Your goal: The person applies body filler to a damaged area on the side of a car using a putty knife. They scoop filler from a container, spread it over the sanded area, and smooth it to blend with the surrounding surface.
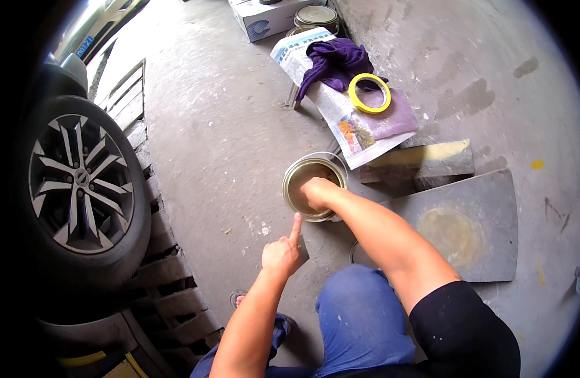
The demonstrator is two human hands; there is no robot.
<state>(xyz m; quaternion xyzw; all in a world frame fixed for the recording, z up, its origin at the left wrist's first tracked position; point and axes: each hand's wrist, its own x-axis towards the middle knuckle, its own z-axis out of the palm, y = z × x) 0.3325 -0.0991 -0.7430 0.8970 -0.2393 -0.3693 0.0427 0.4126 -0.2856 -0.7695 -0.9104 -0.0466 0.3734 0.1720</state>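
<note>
An open metal can (pixel 289 201) with a wire handle stands on the floor in front of me. My right hand (pixel 319 194) reaches down into it, with the fingertips hidden inside, so I cannot make out whether they hold anything. Close by the can's near rim is my left hand (pixel 280 255). Its index finger points straight out to the rim while the other fingers are curled. A dark grey flat piece (pixel 304 251) juts out from the right side of that hand, seemingly held in it.
Beyond the can, newspaper (pixel 331 116) carries a purple cloth (pixel 340 63) and a yellow tape roll (pixel 353 94). Rightward lie a stained block (pixel 438 157) and a grey board (pixel 492 233). A car wheel (pixel 82 176) stands left; a white box (pixel 265 19) and another can (pixel 316 15) are far.
</note>
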